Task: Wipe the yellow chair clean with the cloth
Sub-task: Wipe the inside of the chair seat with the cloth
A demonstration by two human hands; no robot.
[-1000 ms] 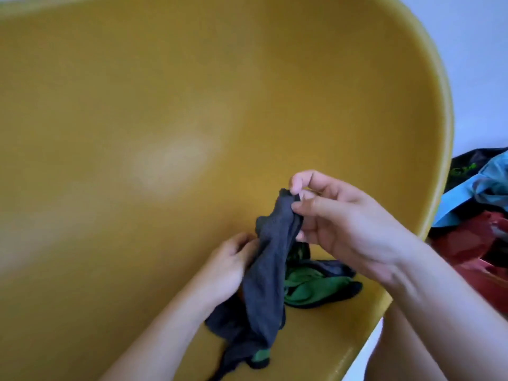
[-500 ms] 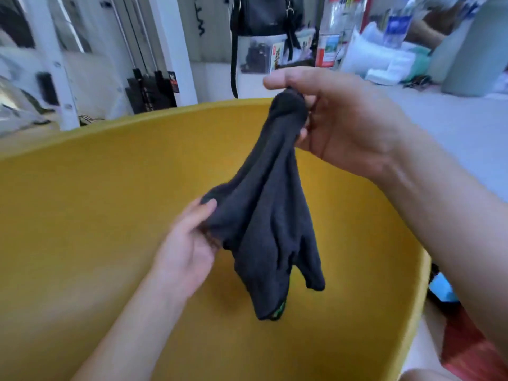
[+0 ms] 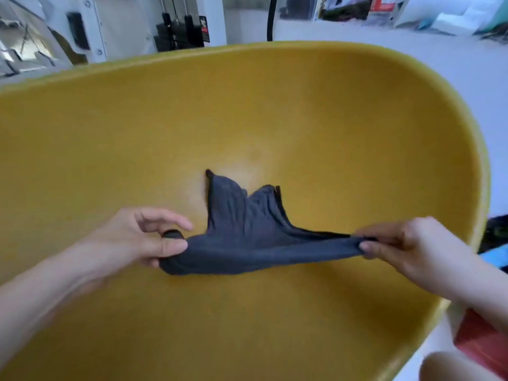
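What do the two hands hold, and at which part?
Both hold the dark cloth: left hand pinches its left end, right hand its right end.

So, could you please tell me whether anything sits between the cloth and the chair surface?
Nothing visible does. The left hand and right hand pinch the cloth taut just above the chair; whether its far flap touches the seat is unclear.

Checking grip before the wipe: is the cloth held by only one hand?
No, the left hand pinches one end of the cloth and the right hand pinches the other, stretching it between them.
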